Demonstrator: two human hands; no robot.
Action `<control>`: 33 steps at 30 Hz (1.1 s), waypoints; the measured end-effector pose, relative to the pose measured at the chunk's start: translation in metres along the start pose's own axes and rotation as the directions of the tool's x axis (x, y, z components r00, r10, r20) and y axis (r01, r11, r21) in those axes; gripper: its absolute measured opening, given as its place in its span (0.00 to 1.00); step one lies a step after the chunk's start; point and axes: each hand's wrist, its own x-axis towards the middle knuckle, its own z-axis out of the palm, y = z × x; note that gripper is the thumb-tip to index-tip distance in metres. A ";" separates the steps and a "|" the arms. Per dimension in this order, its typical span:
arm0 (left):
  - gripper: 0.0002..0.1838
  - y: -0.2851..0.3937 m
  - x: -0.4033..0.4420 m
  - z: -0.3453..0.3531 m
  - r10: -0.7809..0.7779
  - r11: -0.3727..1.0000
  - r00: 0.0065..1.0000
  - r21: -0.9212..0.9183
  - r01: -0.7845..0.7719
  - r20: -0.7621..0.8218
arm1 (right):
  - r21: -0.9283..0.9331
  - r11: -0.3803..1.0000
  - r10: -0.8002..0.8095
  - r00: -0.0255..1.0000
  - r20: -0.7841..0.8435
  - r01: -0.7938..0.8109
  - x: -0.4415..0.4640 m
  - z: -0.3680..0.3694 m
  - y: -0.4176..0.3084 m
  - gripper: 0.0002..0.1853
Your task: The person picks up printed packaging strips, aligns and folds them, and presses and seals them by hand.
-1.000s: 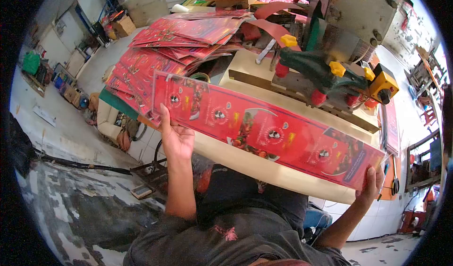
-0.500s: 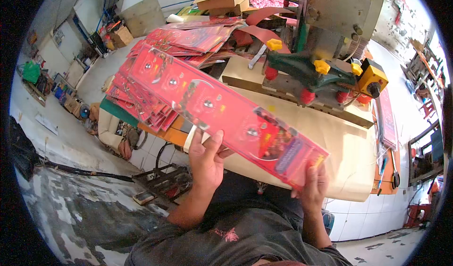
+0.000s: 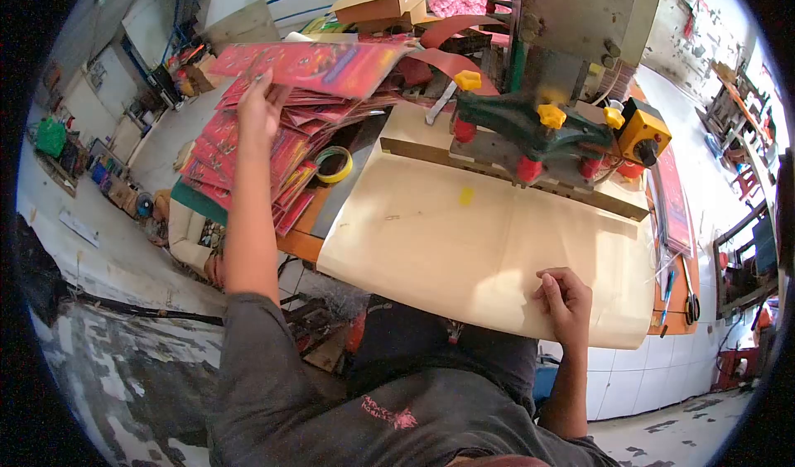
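My left hand (image 3: 262,111) is raised at the upper left, gripping the lower edge of a long red printed plastic sheet (image 3: 331,65). That sheet is over a fanned pile of similar red sheets (image 3: 219,148). Above the cream-covered work surface (image 3: 431,243), near its front edge, my right hand (image 3: 566,301) has its fingers curled, and nothing shows in them. Behind the surface is a machine with a dark green bracket (image 3: 530,127), yellow knobs and red feet.
A roll of yellow tape (image 3: 334,166) lies beside the pile. At the right are more red sheets (image 3: 672,202), black scissors (image 3: 693,305) and a blue pen (image 3: 667,297). A yellow control box (image 3: 643,136) is on the machine. Cardboard boxes (image 3: 373,5) stand behind.
The red sheet has moved from in front of me to above the pile at the upper left, carried by my left hand. My right hand has let go of it and its fingers have curled.
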 end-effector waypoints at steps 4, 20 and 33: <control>0.34 -0.037 0.047 -0.018 0.431 0.520 0.894 0.843 -0.134 -0.124 | -0.023 0.999 -0.024 1.000 -0.016 0.024 0.000 -0.002 0.010 0.11; 0.34 -0.082 -0.001 0.039 -0.134 0.113 0.835 0.845 -0.522 0.534 | -0.090 0.996 -0.023 1.000 -0.006 0.022 -0.001 -0.005 -0.002 0.10; 0.37 -0.074 -0.014 0.016 -0.162 0.370 0.850 0.829 -0.419 0.502 | -0.194 0.975 -0.086 0.990 0.108 0.106 -0.014 -0.062 -0.040 0.09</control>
